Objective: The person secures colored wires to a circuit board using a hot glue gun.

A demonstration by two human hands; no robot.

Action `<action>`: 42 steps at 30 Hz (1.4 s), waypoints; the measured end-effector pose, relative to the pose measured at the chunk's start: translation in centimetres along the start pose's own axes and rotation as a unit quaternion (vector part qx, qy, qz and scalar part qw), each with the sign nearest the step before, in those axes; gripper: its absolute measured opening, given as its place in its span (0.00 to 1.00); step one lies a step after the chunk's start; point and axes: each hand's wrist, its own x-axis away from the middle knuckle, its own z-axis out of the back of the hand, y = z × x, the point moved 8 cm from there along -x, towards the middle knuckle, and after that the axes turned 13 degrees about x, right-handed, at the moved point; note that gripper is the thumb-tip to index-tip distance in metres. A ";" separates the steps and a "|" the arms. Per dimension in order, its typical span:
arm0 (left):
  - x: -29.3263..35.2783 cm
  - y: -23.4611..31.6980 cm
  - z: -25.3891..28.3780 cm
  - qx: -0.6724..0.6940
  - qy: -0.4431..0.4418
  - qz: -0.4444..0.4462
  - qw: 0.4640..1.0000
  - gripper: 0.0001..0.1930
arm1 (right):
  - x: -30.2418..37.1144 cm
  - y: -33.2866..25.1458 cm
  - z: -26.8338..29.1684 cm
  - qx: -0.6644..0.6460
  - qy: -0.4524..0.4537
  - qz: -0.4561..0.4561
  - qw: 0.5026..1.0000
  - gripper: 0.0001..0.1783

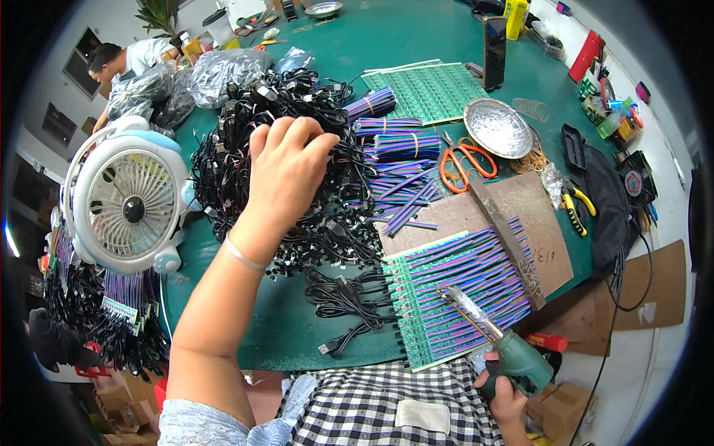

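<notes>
Green soldering gun [524,364] sits in the right hand [507,401], fingers closed around its handle, metal tip pointing up-left over purple-and-blue wire strips [468,267] on the green circuit board panel [413,320]; can't tell if it touches. Left hand [286,163] is over the black cable pile [230,149], fingers curled; can't tell whether it pinches one. Dark flat bar [506,244] lies across the wire strips. Loose black cables [346,296] just left of the panel. Orange-handled scissors [454,150] and round metal dish [498,128] farther back; green table [279,346] under the cables, white fan [134,209] left of the pile.
</notes>
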 end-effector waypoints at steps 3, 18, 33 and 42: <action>-0.6 -1.3 -1.3 -0.009 -0.042 -0.019 0.999 0.11 | 0.2 0.0 0.1 0.006 0.003 0.003 1.000 0.30; 10.7 10.1 2.8 0.240 -0.208 0.058 0.946 0.16 | -1.4 0.0 0.2 -0.074 0.024 -0.006 0.997 0.26; 10.2 12.3 0.9 0.319 -0.195 0.033 0.927 0.09 | -0.9 -0.4 0.3 -0.086 0.023 -0.007 0.996 0.25; 10.1 12.8 0.8 0.316 -0.190 0.017 0.929 0.12 | -0.5 -0.3 0.4 -0.093 0.018 -0.013 0.995 0.25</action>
